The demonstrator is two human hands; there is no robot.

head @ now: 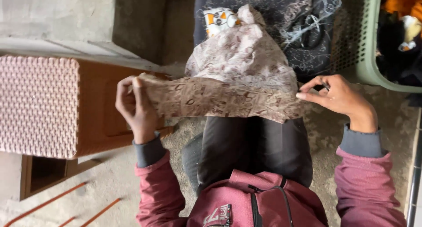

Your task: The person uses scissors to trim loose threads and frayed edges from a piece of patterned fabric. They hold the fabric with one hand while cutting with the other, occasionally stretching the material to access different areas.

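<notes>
Patterned cloth stretched between two hands

Left hand [134,106] and right hand [336,95] each pinch shut on the thin, crumpled beige cloth [233,84], beside the green perforated plastic basket [367,55].

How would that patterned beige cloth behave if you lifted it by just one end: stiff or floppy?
Probably floppy: the patterned cloth only runs straight where the left hand and right hand pull it taut, and the rest bunches in soft folds. It looks thin and likely light, since fingertip pinches hold it. It seems unlikely to slip, being crumpled in the left hand's grip.

Concrete floor [118,178]; green basket [365,55]; wooden stool [94,108]
</notes>
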